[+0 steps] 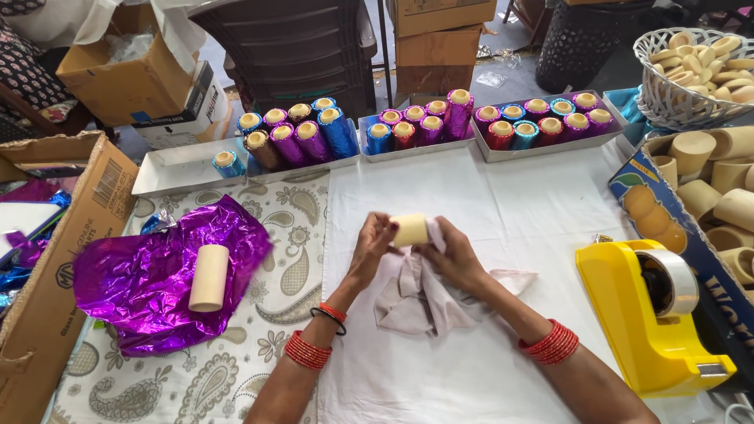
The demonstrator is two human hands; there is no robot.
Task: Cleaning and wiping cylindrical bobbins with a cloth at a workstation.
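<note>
Both hands meet over the white cloth-covered table (503, 228). Between them is a short cream cylinder (410, 230). My left hand (372, 250) grips its left end with the fingertips. My right hand (452, 257) holds its right side together with a crumpled beige cloth (420, 298) that hangs below onto the table. Red bangles ring both wrists. To the left, another bare cream cylinder (209, 277) lies on a sheet of purple foil (153, 283).
Several white trays (184, 166) along the back hold foil-wrapped cylinders in purple, blue, red and pink. A yellow tape dispenser (652, 310) stands at the right. A white basket (691, 74) and a printed box (707, 204) hold bare cylinders. Cardboard boxes (47, 275) line the left.
</note>
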